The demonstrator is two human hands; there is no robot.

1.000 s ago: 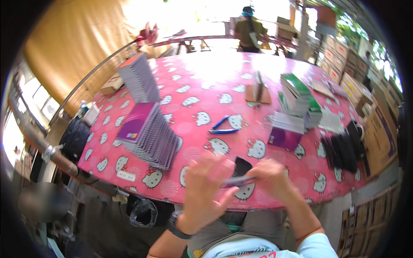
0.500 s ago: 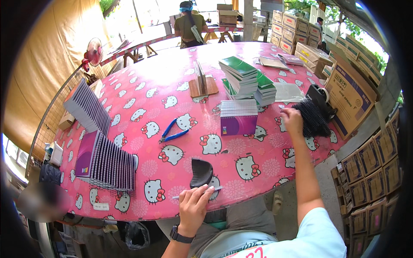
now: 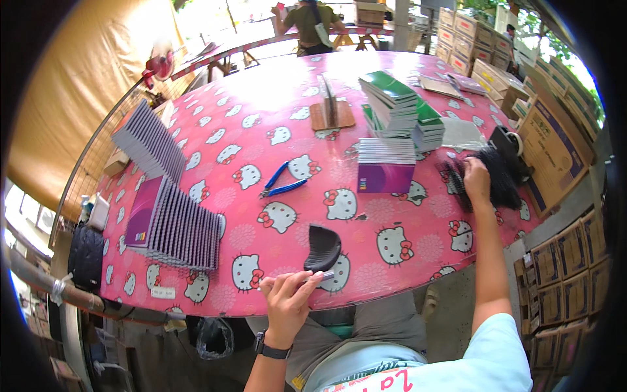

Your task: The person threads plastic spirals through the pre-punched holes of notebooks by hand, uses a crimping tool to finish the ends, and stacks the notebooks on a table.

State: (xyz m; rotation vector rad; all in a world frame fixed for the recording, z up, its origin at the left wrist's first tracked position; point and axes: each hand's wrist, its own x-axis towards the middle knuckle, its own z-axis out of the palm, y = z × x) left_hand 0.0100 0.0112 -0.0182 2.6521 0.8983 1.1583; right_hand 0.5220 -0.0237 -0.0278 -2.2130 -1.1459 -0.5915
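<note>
My left hand [image 3: 287, 304] is closed around a thin silvery rod [image 3: 324, 276] at the table's near edge. Just beyond it lies a black curved, ribbed piece [image 3: 324, 248]. To the right, the fingers of my right hand [image 3: 477, 181] are closed on a black binding coil [image 3: 455, 185], smeared by motion. That coil lies beside a pile of black coils [image 3: 503, 173]. Blue-handled pliers [image 3: 285, 183] rest mid-table. Behind them to the right stands a stack of purple-covered notebooks [image 3: 385, 176] with white page edges showing.
Coil-bound purple notebooks [image 3: 176, 225] are piled at the left. Green notebooks [image 3: 392, 98] stand behind the middle stack, near a wooden stand [image 3: 332, 116]. A black tape dispenser [image 3: 511, 150] and cardboard boxes [image 3: 555, 157] line the right side. Another person [image 3: 310, 26] is at a far table.
The view has shifted, so the table appears farther right. My right hand now has a dark coil at its fingers, left of the pile. My left hand keeps the rod, now angled differently.
</note>
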